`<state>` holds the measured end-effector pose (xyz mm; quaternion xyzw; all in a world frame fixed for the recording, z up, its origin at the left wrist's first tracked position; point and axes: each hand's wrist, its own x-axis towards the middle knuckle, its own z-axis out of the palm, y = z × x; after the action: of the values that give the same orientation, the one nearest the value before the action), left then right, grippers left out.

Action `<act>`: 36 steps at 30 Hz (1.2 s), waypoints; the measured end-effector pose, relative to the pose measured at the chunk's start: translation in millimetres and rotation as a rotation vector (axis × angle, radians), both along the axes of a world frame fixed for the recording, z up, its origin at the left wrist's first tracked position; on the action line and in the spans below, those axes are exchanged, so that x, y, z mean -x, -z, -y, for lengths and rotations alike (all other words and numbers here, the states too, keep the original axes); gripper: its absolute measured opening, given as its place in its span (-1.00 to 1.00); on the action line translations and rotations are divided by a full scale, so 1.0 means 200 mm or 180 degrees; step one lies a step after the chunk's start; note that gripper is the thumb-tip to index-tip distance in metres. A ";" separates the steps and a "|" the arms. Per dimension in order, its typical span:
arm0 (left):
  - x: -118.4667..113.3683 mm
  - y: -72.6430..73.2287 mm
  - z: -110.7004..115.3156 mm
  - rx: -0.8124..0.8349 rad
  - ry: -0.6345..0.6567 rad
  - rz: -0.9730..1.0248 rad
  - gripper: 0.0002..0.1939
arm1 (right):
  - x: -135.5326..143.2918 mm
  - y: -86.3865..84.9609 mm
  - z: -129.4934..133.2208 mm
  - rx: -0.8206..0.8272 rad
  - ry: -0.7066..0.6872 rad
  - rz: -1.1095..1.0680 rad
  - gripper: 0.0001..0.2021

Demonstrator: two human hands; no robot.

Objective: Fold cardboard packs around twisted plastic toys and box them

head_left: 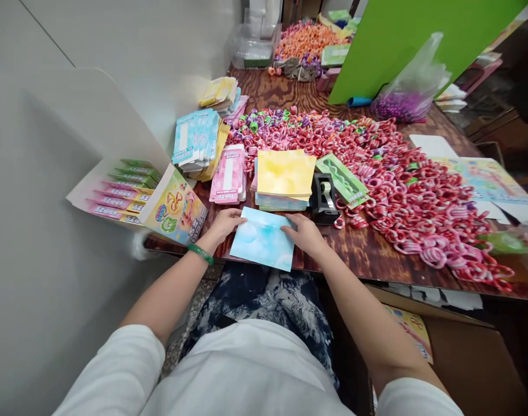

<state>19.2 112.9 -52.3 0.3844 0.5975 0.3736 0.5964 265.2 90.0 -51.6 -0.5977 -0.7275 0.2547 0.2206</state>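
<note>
A light blue card (pixel 264 238) lies at the table's front edge, tilted a little, its near corner past the edge. My left hand (pixel 224 224) grips its upper left corner, with a green bangle on the wrist. At the upper right corner my right hand (pixel 305 232) holds the card between thumb and fingers. Just behind the card stands a stack of yellow cards (pixel 285 172) with blue ones under it. A black tape dispenser (pixel 325 199) is right of that stack, next to a green package (pixel 342 180). Pink packets (pixel 229 175) lie to the left.
A large heap of red and pink rings (pixel 402 185) spreads over the wooden table. Blue packets (pixel 196 137) are stacked at the back left. A display box (pixel 174 205) with packages stands left. Behind are a green board (pixel 389 46) and a plastic bag of purple beads (pixel 405 104).
</note>
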 end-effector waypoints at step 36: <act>-0.28 -0.61 -0.90 -0.1484 -0.0200 -0.2298 -0.80 | -0.20 -0.41 -0.59 0.0020 0.0664 0.1353 -0.60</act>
<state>75.2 292.8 69.0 0.5965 0.6788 0.3582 0.2346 304.7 208.0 29.8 -0.7105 -0.6911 0.1012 0.0857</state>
